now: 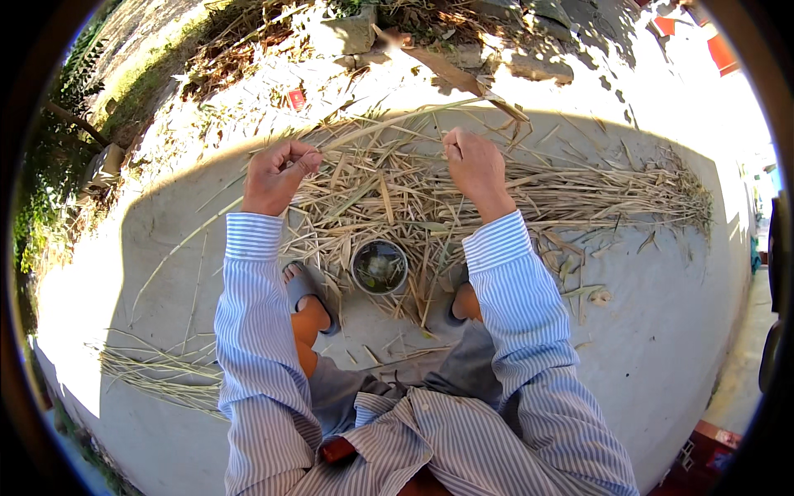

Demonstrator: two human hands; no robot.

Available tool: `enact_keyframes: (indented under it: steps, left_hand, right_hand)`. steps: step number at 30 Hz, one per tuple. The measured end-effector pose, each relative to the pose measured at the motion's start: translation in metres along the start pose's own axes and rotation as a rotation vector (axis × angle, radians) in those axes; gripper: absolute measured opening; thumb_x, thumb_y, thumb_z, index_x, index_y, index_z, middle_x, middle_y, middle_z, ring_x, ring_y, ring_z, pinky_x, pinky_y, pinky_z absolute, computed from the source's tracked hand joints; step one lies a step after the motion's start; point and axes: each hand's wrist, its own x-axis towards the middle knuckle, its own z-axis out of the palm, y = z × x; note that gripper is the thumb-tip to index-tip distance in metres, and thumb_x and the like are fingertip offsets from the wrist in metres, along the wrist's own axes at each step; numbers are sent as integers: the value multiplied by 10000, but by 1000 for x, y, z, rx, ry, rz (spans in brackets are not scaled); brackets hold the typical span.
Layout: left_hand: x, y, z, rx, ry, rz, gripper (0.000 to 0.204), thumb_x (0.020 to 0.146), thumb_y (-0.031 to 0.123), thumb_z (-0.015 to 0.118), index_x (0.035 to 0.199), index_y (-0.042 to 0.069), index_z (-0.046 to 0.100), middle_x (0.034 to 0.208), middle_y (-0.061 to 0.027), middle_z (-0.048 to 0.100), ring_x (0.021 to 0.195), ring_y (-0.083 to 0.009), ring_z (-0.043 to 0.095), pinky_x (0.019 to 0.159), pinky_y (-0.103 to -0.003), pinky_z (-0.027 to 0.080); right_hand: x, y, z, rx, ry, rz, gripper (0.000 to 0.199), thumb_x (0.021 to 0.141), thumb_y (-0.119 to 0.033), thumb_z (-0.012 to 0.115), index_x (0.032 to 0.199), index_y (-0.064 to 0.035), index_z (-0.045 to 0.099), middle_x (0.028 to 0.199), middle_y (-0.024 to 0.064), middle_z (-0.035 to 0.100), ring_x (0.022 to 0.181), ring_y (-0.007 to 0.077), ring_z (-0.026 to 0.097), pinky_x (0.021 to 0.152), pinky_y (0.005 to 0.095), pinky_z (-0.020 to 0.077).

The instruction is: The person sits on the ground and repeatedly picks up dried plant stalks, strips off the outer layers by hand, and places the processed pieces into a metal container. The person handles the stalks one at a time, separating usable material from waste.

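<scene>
My left hand (281,175) is closed in a pinch around a long, thin, pale-green stalk (184,240). The stalk trails down to the left of my wrist, and a pale length runs on from my fingers toward the upper right. My right hand (478,169) is closed too, its knuckles up; what its fingers grip, if anything, is hidden. Just beyond it hangs a broad brown dry leaf (447,73), partly blurred. Beneath both hands spreads a heap of dry straw-coloured stalks and leaf strips (389,186).
Between my sandalled feet stands a round metal bowl (380,267) of dark liquid. A bundle of dry stalks (612,194) stretches right; thin greenish stalks (161,374) lie at left. Concrete blocks (343,33) and a small red packet (296,99) are at the far side.
</scene>
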Motion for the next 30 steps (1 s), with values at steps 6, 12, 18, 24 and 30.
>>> enact_keyframes:
  steps: [6,12,18,24,30]
  left_hand:
    - [0,6,19,-62,-60,30,148,852,126,695,898,-12,667,755,-24,667,695,-66,584,635,-233,470]
    - [-1,18,28,401,22,316,173,781,101,731,910,15,655,770,-73,667,766,-153,639,712,-307,506]
    - [-1,30,69,434,326,510,180,735,160,752,871,70,676,725,-74,660,699,-231,617,650,-381,463]
    - [8,44,43,-244,555,186,196,860,185,717,862,14,620,769,-36,686,619,-18,507,552,-191,416]
    - [16,25,34,832,430,676,307,878,312,655,905,5,647,718,-85,668,633,-233,615,591,-360,480]
  right_hand:
    - [-8,-57,6,1589,-196,133,322,864,-290,695,1033,-21,641,943,69,665,836,133,617,688,283,489]
    - [3,-34,6,1468,28,244,323,900,-302,664,1020,-2,645,915,71,677,814,120,634,632,226,477]
    - [-8,-55,2,1435,11,240,401,864,-365,699,936,23,624,832,99,675,712,135,647,615,233,497]
    - [-7,-46,3,1354,-23,393,432,866,-360,696,939,55,602,831,136,671,712,155,652,599,239,515]
    - [-8,-44,6,1419,-75,374,428,873,-342,691,964,67,604,850,134,671,720,154,651,607,233,510]
